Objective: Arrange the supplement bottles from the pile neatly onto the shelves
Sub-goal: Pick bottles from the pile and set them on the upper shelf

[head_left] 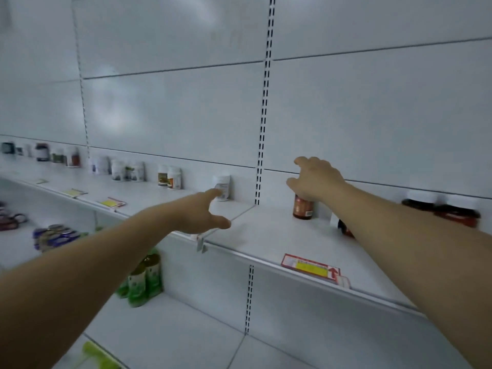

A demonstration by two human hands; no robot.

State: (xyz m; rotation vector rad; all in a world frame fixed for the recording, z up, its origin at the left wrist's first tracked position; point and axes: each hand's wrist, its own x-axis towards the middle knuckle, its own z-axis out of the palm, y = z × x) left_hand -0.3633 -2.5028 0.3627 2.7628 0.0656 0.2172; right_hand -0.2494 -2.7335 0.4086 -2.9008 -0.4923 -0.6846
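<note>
Brown and round, the small bottle with a red label (303,207) stands upright on the long white shelf (266,235), close to the white back wall (372,115). The right hand (316,179) lies on top of it. The palm hides the cap and the fingers bend loosely past the bottle, so I cannot tell if the grip is clamped on it or only resting there.

The left hand (199,211) reaches out over the same shelf. Its grip is apart, with the fingers straight and the thumb spread wide. Its fingertips (217,192) come right up to a white round bottle with a pale label (224,185). I cannot tell if they touch it. That bottle stands upright by the back wall, on the other side of the black slotted strip (262,129) from the brown one.

To the right, dark bottles with white caps (439,209) lie on their sides in a loose pile on the shelf. One more is partly hidden behind the right arm. To the left, a row of small mixed bottles (170,177) stands along the back wall.

A red and yellow price tag (310,267) sits on the front edge of the shelf. On the shelf below stand tall green bottles (143,278), and further left lie shiny round cans (56,235).
</note>
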